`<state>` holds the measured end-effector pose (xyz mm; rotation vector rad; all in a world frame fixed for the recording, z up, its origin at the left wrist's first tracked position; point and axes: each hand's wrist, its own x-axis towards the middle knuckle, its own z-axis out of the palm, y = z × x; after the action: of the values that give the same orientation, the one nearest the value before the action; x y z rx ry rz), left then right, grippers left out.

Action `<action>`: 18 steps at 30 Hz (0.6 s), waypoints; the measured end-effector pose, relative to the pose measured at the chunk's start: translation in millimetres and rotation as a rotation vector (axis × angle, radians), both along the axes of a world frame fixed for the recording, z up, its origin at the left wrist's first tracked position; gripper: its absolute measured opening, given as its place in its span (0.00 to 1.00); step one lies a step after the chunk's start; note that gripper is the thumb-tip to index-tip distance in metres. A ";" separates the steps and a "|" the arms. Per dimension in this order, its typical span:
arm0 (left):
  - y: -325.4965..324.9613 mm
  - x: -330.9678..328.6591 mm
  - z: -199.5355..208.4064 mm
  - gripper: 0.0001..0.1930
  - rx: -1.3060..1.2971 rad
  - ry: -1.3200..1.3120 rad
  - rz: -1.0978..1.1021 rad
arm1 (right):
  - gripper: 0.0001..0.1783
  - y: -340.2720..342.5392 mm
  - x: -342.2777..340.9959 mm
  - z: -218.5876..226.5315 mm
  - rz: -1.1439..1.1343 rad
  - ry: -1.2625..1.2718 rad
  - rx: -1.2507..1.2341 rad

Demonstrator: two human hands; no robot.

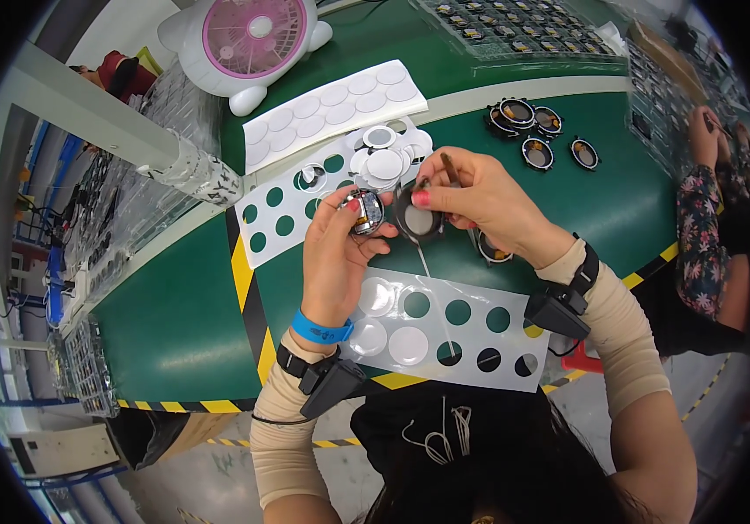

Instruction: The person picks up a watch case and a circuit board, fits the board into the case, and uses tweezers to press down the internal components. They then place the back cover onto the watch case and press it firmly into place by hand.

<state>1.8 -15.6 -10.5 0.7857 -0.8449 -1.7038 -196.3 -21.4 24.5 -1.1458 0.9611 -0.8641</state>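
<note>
My left hand point(329, 253) is closed around a round watch-like module point(368, 212) with a metal rim and small electronic parts showing. Beside it, my right hand point(501, 205) pinches a round black-rimmed watch part point(417, 220) with a grey disc in its middle. A thin brown stick-like tool point(451, 168) also juts up from the right fingers; its tip is hidden. The two round parts are held close together. Under my right hand lies another round watch part point(492, 251), partly covered. Just below both hands is a translucent sheet point(514, 345) with round cut-outs and several white discs.
Several round watch parts point(536, 153) lie at the right. White discs point(383, 164) are heaped on a punched sheet point(261, 214), near a sheet of round stickers point(331, 113). A pink-and-white fan point(257, 35) and filled plastic trays point(514, 31) stand behind. Another person's hand point(704, 135) is at far right.
</note>
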 end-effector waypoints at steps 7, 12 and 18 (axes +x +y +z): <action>10.9 -14.6 10.0 0.14 0.002 -0.059 -0.086 | 0.10 0.8 8.2 -10.7 -0.162 0.020 -0.217; 14.1 -17.1 8.0 0.14 0.013 -0.041 -0.137 | 0.11 2.5 10.4 -12.3 -0.196 -0.007 -0.268; 10.6 -19.4 6.0 0.14 0.045 0.005 -0.068 | 0.10 -3.2 -11.6 6.1 -0.372 0.033 -0.252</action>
<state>-17.6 -5.1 -4.6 0.7908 -0.8411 -1.7897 -207.9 -24.6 30.6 -1.2149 1.1366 -1.2984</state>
